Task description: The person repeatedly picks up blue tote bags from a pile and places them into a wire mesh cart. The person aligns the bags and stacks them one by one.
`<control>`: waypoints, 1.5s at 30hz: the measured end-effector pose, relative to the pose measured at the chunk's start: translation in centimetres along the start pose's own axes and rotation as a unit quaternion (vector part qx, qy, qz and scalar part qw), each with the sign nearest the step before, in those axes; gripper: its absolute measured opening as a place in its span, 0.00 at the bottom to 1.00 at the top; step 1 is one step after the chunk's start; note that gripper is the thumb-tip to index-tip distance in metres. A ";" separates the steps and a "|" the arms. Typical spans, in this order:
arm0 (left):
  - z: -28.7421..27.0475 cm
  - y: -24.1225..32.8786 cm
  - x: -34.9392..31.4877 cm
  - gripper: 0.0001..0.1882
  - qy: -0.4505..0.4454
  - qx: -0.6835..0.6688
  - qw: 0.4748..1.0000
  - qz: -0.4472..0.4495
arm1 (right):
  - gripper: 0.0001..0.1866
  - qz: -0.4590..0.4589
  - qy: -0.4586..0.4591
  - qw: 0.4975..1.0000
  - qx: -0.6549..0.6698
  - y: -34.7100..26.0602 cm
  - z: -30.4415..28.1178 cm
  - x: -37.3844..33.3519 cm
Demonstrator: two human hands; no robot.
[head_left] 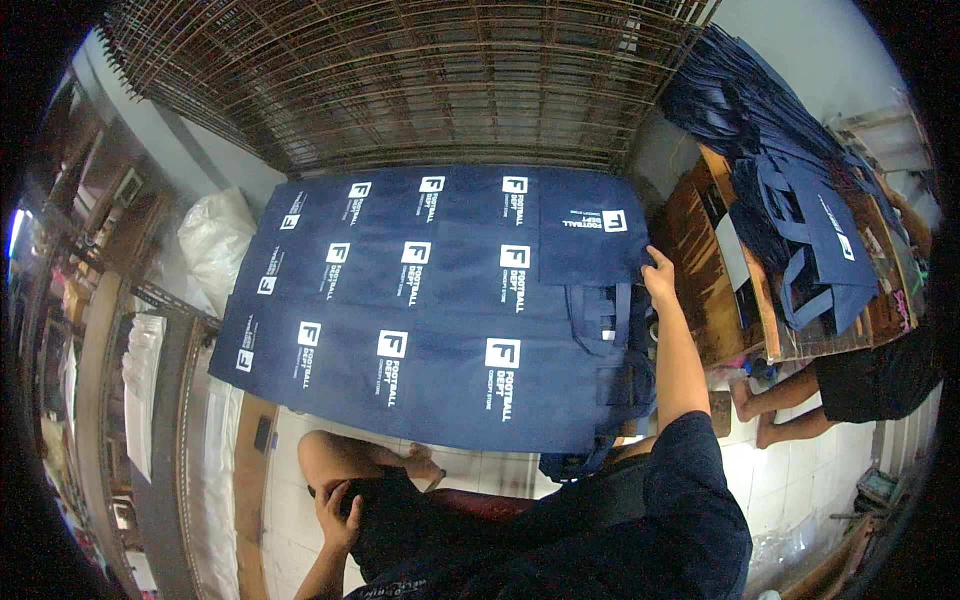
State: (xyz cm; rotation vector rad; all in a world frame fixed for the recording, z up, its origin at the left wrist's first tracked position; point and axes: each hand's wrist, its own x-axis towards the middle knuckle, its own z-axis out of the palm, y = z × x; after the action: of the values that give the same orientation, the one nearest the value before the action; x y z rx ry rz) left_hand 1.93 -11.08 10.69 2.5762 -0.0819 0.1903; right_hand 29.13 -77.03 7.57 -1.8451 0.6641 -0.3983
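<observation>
Dark blue fabric bags with white printing [460, 300] lie in overlapping rows on a surface in front of me. At the far right, one bag [590, 250] lies on top, its print turned the other way from its neighbours'. My right hand [658, 277] reaches to this bag's right edge, thumb and fingers closed on it. Below it, blue handles [600, 335] of bags stick out on the right side. My left hand [340, 513] rests on my bent leg, fingers spread and holding nothing.
A stack of rusty wire racks [400, 80] stands behind the bags. To the right, more blue bags [790, 190] are piled on a wooden table [790, 340], beside another person's legs [790, 405]. Clear plastic [212, 245] lies at left, near shelving [150, 400].
</observation>
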 end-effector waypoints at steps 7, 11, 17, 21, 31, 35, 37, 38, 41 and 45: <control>0.3 0.1 1.0 0.19 0.013 -0.012 1.000 -0.025 | 0.31 -0.032 0.005 0.999 -0.003 -1.5 0.3 -1.9; 0.7 -0.2 1.1 0.19 0.017 -0.006 1.000 -0.015 | 0.31 -0.027 0.003 0.999 0.019 0.4 0.3 -0.9; 0.4 0.5 0.9 0.20 0.017 -0.003 1.000 -0.022 | 0.31 0.018 -0.016 1.000 0.013 -2.8 0.7 -2.9; 0.2 0.7 1.3 0.19 0.013 -0.008 1.000 -0.017 | 0.31 -0.025 -0.003 1.000 -0.017 -1.1 0.7 -1.5; 0.9 1.1 1.7 0.18 0.019 -0.075 0.997 -0.024 | 0.20 -0.336 0.194 0.879 -0.276 -9.0 -2.9 -9.9; 0.8 -0.5 0.5 0.18 0.007 -0.034 0.999 0.002 | 0.14 -0.491 0.368 0.768 -0.183 -15.6 -9.7 -16.7; 1.0 0.0 0.7 0.18 0.009 -0.041 0.999 -0.010 | 0.14 -0.411 0.513 0.743 -0.127 -15.7 -16.8 -16.5; 1.4 -0.8 0.5 0.18 0.018 -0.050 0.999 -0.001 | 0.15 -0.337 0.566 0.750 -0.065 -15.7 -20.7 -15.0; 3.1 -3.1 0.7 0.17 0.034 -0.074 0.996 0.027 | 0.17 -0.063 0.465 0.874 0.127 -13.9 -28.4 -10.7; 2.1 -1.8 1.2 0.16 0.010 -0.047 0.998 0.042 | 0.14 0.100 0.399 0.842 0.348 -14.0 -27.5 -8.1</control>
State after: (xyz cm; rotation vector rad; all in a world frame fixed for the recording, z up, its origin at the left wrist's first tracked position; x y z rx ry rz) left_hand 3.53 -10.72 8.19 2.4781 -0.1871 0.2365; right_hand 10.86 -88.90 30.92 -0.8505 1.0766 -1.1318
